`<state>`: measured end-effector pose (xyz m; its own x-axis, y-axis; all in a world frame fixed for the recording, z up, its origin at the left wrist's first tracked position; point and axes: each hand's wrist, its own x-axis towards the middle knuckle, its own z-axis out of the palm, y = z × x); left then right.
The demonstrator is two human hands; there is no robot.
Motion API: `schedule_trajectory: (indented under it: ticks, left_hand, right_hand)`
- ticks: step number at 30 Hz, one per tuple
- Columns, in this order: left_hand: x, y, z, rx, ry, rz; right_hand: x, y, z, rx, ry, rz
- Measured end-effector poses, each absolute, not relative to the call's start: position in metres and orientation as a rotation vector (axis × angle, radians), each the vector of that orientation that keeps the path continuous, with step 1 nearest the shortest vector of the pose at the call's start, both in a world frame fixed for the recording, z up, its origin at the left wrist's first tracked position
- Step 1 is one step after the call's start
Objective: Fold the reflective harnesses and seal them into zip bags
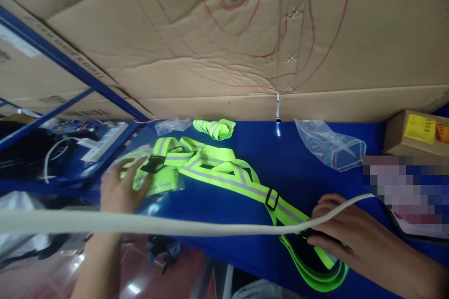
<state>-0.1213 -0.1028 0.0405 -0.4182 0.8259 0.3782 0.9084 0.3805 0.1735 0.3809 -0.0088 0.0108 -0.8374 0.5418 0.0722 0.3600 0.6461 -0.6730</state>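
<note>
A neon yellow-green reflective harness (pixel 224 180) with grey stripes lies stretched across the blue table between both hands. At its left end, my left hand (pixel 121 191) has thumb and finger around a black buckle (pixel 154 164), above more neon strap in clear plastic (pixel 163 183). My right hand (pixel 345 226) is closed on the other end of the harness, where a strap loop hangs toward the table's front edge. A black slider (pixel 271 199) sits on the strap near it. The right fingertips are partly hidden by a white cord.
The white cord (pixel 210 223) crosses close to the camera. Behind lie a rolled neon strap (pixel 215 129) and clear plastic bags (pixel 329 145). A small cardboard box (pixel 403 138) stands at right, beside a blurred-out object. Large marked cardboard (pixel 210 42) forms the back; a blue frame (pixel 70 65) stands left.
</note>
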Motion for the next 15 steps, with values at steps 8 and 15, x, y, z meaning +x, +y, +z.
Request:
schedule_trajectory:
  ticks: [8,15]
  left_hand:
    - [-0.117,-0.075,0.04,-1.869,-2.274,-0.285]
    - [-0.112,-0.058,0.075,-1.476,-2.233,-0.734]
  right_hand:
    - [0.379,-0.003,0.01,-0.77,-2.6,1.058]
    - [0.376,0.01,0.01,-0.766,-2.387,1.105]
